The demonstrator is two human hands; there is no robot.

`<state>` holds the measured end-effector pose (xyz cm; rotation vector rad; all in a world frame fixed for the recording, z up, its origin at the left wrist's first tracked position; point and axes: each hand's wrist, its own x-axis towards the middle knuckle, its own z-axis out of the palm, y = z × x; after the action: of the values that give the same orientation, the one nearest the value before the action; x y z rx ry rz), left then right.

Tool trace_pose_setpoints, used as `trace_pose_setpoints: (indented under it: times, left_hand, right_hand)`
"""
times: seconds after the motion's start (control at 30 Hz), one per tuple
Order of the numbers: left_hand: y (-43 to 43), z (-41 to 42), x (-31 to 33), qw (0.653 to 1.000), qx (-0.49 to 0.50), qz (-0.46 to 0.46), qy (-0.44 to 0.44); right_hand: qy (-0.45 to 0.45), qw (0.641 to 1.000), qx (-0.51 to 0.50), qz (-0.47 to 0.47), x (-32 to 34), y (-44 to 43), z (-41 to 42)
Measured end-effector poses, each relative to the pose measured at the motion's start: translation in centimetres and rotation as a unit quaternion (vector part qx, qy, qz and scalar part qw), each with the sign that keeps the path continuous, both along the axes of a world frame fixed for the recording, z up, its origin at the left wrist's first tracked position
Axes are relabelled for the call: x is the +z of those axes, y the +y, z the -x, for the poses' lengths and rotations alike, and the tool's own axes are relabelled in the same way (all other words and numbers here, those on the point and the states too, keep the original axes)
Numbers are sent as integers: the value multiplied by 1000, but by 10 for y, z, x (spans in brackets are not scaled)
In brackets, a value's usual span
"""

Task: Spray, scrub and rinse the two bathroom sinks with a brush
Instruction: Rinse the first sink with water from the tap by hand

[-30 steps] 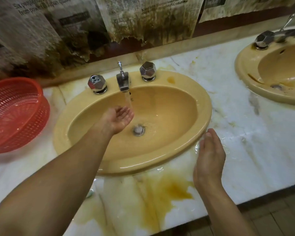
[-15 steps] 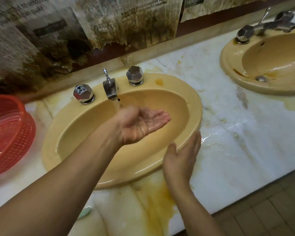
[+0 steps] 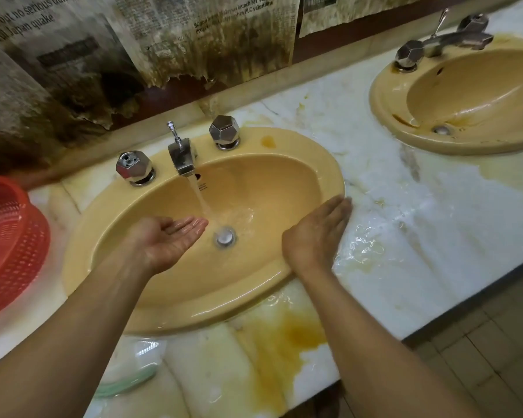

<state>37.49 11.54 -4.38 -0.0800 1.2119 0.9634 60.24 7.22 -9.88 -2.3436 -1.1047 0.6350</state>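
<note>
A yellow oval sink point(image 3: 175, 309) sits in the marble counter in front of me. Its chrome tap point(image 3: 181, 158) runs a stream of water down beside the drain point(image 3: 225, 235). My left hand point(image 3: 169, 239) is cupped palm up inside the basin, fingertips just left of the stream, holding nothing. My right hand point(image 3: 317, 233) rests with straight fingers on the sink's right rim, edge down. A second yellow sink point(image 3: 387, 116) with its own tap point(image 3: 447, 40) lies at the far right. A pale green handle point(image 3: 124, 384), perhaps the brush, shows under my left forearm.
A red plastic basket point(image 3: 9, 245) stands on the counter at the left edge. The white marble counter point(image 3: 405, 224) is wet between the sinks and stained yellow in front. Stained newspaper point(image 3: 194, 40) covers the wall behind. The counter's front edge drops to a tiled floor point(image 3: 480, 357).
My left hand has dropped lower into the basin, left of the stream. My right hand has moved right along the sink's rim. The view has shifted left slightly.
</note>
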Motion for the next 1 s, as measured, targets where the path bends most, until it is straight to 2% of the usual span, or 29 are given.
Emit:
trace_pose_setpoints:
  times: [0.1, 0.23, 0.37, 0.47, 0.63, 0.7, 0.8, 0.9, 1.0]
  left_hand:
    - [7, 7, -9, 1000, 9, 1, 9]
    - [27, -1, -11, 1000, 20, 3, 14]
    - [50, -18, -14, 999, 21, 12, 21]
    - [61, -29, -23, 999, 32, 36, 20]
    - [66, -38, -33, 997, 41, 62, -1]
    - [64, -44, -25, 998, 10, 52, -18]
    - [49, -72, 6, 995, -94, -4, -19]
    - [22, -112, 42, 970, -226, -90, 25]
    - [9, -125, 50, 954, -262, -126, 78]
  right_hand:
    - [7, 1000, 0, -18, 1, 7, -12]
    - [30, 995, 33, -94, -4, -39, 11]
    - [21, 994, 68, -84, -12, -44, 0]
    - [35, 990, 62, -121, -10, -46, -2]
    - [-23, 991, 60, -114, -20, -45, 4]
    - [-61, 991, 79, -89, -20, -42, 8]
    - [-61, 994, 86, -13, -13, -28, 7]
    - [-105, 989, 97, 35, 1, 11, -18]
    - [-142, 980, 135, 39, 2, 55, -47]
